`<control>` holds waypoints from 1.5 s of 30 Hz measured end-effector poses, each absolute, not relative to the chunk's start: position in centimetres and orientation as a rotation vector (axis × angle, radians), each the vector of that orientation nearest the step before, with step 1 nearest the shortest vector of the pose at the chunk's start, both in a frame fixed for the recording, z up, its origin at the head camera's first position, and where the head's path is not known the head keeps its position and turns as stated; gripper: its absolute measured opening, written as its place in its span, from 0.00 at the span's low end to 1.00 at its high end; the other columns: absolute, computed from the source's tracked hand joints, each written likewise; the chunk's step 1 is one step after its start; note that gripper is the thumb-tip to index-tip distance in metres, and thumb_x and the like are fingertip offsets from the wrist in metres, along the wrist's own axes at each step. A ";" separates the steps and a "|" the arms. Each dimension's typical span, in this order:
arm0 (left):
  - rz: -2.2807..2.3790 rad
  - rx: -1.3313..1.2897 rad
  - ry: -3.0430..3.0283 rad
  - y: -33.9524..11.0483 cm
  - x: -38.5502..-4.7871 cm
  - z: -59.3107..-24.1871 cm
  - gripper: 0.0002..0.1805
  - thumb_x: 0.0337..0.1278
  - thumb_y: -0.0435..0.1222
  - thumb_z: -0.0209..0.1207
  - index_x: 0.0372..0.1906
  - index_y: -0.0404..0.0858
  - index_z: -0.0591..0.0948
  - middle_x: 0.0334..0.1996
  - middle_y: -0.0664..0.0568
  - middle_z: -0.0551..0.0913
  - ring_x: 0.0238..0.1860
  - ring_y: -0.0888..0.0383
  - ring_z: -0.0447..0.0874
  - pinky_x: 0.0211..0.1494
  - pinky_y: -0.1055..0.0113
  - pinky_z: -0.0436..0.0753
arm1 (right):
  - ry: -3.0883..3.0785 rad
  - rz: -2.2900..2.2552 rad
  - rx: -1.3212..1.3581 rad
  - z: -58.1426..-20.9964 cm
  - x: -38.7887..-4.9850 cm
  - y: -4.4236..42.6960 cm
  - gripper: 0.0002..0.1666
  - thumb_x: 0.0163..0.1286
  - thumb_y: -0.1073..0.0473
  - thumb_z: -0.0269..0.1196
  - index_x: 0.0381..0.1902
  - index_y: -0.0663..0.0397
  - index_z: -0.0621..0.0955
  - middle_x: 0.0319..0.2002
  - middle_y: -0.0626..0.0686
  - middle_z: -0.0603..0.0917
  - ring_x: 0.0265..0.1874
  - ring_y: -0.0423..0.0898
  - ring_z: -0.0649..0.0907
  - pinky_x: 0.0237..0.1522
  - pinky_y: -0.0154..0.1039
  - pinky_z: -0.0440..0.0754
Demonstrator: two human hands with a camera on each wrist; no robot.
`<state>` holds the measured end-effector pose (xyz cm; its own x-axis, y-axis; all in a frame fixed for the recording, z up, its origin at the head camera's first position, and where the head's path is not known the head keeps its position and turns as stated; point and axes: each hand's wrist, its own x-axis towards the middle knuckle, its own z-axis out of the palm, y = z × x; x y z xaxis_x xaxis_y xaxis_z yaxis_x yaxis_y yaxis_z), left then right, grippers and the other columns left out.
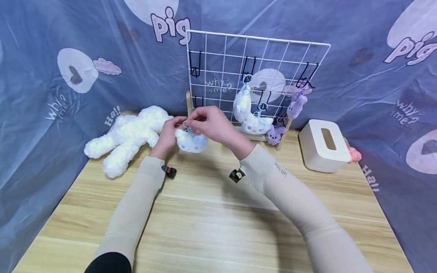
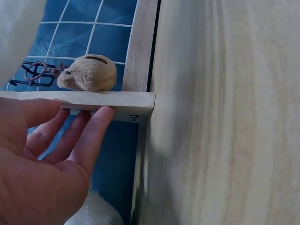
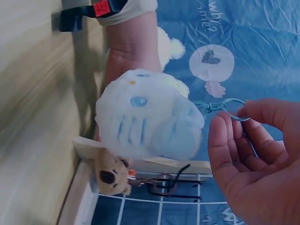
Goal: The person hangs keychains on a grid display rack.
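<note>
A white cat-head plush keychain (image 1: 192,143) with light blue details hangs in front of the rack's left side. My right hand (image 1: 213,125) pinches its light blue key ring (image 3: 237,118) between thumb and fingers, and the plush dangles free below. My left hand (image 1: 168,132) is at the rack's left wooden post (image 2: 126,99), thumb at one face and fingertips against the side. Beside that post, a small brown plush keychain (image 2: 91,74) hangs from a black hook (image 3: 173,187); in the head view the hands and the white plush hide it.
The white wire grid rack (image 1: 225,72) carries several black hooks. White plush keychains (image 1: 242,104) and purple ones (image 1: 296,106) hang on its right part. A large white fluffy plush (image 1: 133,132) lies left. A white tissue box (image 1: 315,155) and a pink item (image 1: 355,154) stand right.
</note>
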<state>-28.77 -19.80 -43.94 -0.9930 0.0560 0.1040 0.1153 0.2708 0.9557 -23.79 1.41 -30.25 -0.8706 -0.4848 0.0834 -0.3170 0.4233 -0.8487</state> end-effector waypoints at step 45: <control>-2.056 -0.065 -2.360 -19.1 -28.8 -43.9 0.21 0.87 0.31 0.58 0.74 0.26 0.80 0.69 0.29 0.82 0.62 0.42 0.88 0.73 0.51 0.93 | 2.448 -1.992 -0.568 -23.5 -27.3 0.5 0.06 0.81 0.63 0.71 0.48 0.61 0.90 0.34 0.49 0.89 0.37 0.44 0.90 0.48 0.36 0.98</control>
<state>-28.82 -19.06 -43.91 -0.9991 0.0240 0.0353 0.0383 0.1367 0.9899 -27.29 0.53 -23.54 -0.9352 -0.2295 0.2696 -0.3106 0.1662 -0.9359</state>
